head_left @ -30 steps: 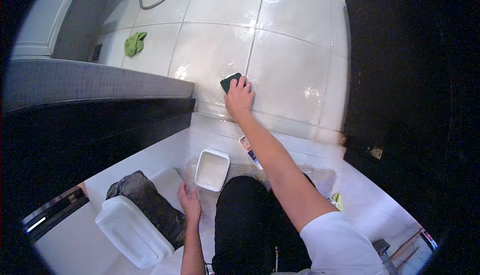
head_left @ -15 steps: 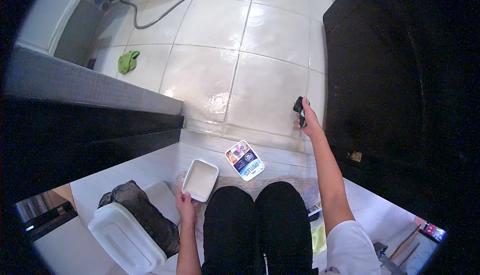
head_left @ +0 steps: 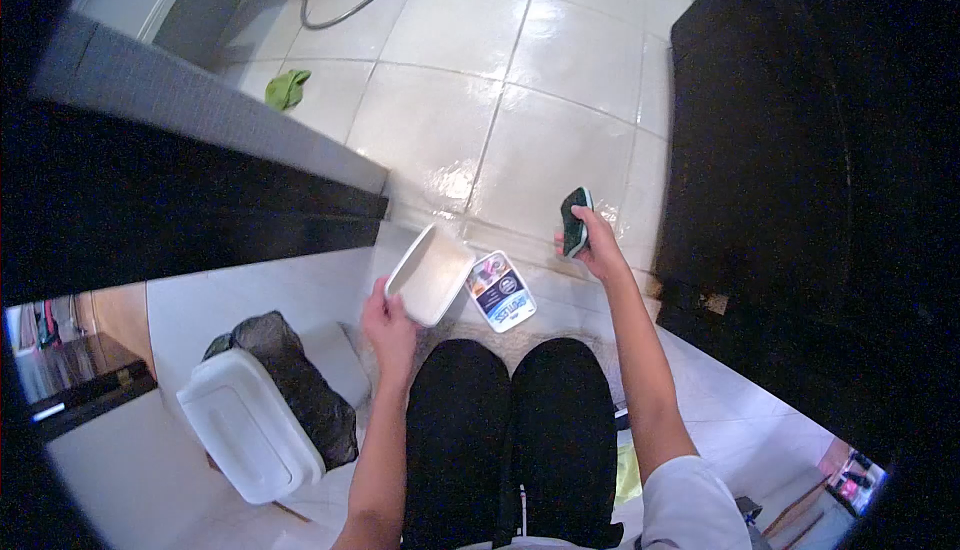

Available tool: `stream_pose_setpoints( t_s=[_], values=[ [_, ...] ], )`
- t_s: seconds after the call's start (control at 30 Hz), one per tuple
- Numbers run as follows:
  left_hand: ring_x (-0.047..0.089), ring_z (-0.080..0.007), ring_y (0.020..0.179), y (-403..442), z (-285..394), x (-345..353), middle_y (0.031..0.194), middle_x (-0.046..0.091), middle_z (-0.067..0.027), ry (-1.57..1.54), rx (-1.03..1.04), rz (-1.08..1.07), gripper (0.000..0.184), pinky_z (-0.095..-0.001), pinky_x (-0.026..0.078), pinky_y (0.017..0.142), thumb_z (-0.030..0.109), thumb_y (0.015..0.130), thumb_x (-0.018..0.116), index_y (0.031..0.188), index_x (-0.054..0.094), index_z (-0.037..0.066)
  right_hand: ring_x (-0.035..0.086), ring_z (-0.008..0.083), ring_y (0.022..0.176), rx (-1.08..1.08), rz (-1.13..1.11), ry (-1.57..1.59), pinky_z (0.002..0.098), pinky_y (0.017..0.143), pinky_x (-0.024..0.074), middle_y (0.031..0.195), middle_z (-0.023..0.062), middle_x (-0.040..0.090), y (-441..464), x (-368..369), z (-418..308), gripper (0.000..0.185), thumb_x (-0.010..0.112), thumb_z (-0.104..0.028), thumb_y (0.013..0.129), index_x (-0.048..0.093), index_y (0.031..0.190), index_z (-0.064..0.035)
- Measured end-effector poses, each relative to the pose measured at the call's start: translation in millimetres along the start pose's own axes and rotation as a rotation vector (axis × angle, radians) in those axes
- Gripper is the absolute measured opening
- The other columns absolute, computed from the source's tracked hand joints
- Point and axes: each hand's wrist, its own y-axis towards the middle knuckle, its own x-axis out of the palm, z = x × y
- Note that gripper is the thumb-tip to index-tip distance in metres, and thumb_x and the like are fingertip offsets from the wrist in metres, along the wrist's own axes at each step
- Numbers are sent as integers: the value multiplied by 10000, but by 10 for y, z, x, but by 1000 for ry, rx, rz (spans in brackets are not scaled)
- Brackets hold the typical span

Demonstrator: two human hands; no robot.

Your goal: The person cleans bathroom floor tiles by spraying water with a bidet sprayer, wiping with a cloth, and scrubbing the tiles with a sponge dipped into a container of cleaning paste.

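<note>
My left hand (head_left: 388, 318) grips the near-left rim of a white rectangular plastic tub (head_left: 432, 278), which is tilted with its opening toward the right. Whatever the tub contains is pale and hard to make out. In my right hand (head_left: 598, 242) is a scouring sponge (head_left: 575, 220), dark green on one face and pale on its edge, held above the wet tiles. Between my hands lies a white lid (head_left: 502, 293) with a printed label reading "SPOTLESS", close beside the tub.
Wet, shiny floor tiles (head_left: 440, 120) stretch ahead past a low sill. A green cloth (head_left: 287, 90) and a grey hose (head_left: 370, 12) lie on them. Dark panels (head_left: 780, 150) stand on the right. At lower left, a white container (head_left: 250, 430) leans by a black bag (head_left: 300, 390).
My left hand has lifted and tilted the tub, moving it forward and right toward the lid. My right hand has shifted left with the sponge, turning it upright.
</note>
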Motion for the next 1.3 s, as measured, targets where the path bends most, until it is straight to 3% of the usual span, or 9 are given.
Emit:
stream_pose_setpoints(
  t_s=[0.27, 0.33, 0.57, 0.77, 0.9, 1.0, 1.07, 1.17, 1.3],
  values=[
    [516, -137, 734, -22, 627, 427, 876, 449, -75, -145, 162, -39, 328, -259, 539, 537, 19, 886, 523, 1212, 563, 32, 645, 194, 751, -354, -206, -572, 314, 593, 524, 789, 89, 656, -862, 915, -190, 248, 603, -281, 864, 653, 963, -59],
    [503, -144, 720, -28, 636, 502, 876, 448, -79, -118, 198, -39, 335, -272, 524, 545, 29, 884, 537, 1218, 560, 29, 633, 255, 746, -759, 56, -1215, 354, 610, 515, 803, 92, 663, -927, 1127, -239, 223, 639, -257, 808, 664, 969, -105],
    [507, -164, 702, -88, 677, 633, 868, 456, -95, -77, 220, -56, 328, -293, 513, 578, 39, 881, 546, 1208, 565, 21, 608, 276, 858, -1505, -20, -1507, 389, 712, 462, 823, 25, 663, -584, 1201, -97, 173, 653, -257, 745, 653, 876, -144],
    [517, -165, 701, -42, 683, 670, 871, 478, -99, -85, 123, -91, 322, -294, 487, 606, 38, 880, 547, 1194, 567, -30, 576, 288, 949, -906, -189, -1619, 381, 788, 451, 908, 15, 677, -805, 1163, -272, 204, 668, -199, 717, 667, 899, -107],
    [523, -165, 712, -26, 573, 731, 878, 488, -101, -113, 140, -108, 322, -295, 480, 615, 36, 878, 546, 1188, 570, -45, 586, 302, 914, -1283, -116, -1415, 405, 745, 464, 882, 71, 687, -598, 1118, -145, 245, 659, -218, 724, 681, 935, -94],
    [533, -167, 728, 30, 550, 743, 883, 490, -103, -99, 199, -118, 315, -296, 476, 624, 37, 879, 538, 1184, 575, -30, 608, 351, 831, -783, -156, -1516, 437, 693, 484, 804, 141, 672, -529, 1131, -81, 202, 639, -224, 750, 687, 886, -82],
    [544, -180, 746, 70, 358, 702, 889, 490, -107, 208, 506, 33, 326, -293, 510, 591, 38, 877, 529, 1196, 563, -16, 615, 283, 702, -459, -306, -1059, 391, 658, 497, 752, 126, 664, -532, 1129, -104, 227, 629, -195, 762, 683, 924, -45],
    [574, -204, 823, 93, 201, 365, 924, 506, -109, -82, -48, -53, 352, -312, 589, 553, 51, 902, 497, 1251, 510, 10, 587, 160, 664, -233, -157, -373, 317, 645, 484, 754, 66, 644, -249, 835, -149, 305, 629, -188, 763, 659, 1012, -15],
    [602, -222, 904, 140, -445, -128, 1103, 539, -132, -334, -296, -1, 376, -334, 611, 582, 80, 935, 466, 1307, 459, 25, 580, 155, 756, -441, 77, -519, 300, 671, 480, 917, 71, 639, 365, 391, -22, 388, 611, -104, 750, 602, 1132, -35]
  ],
)
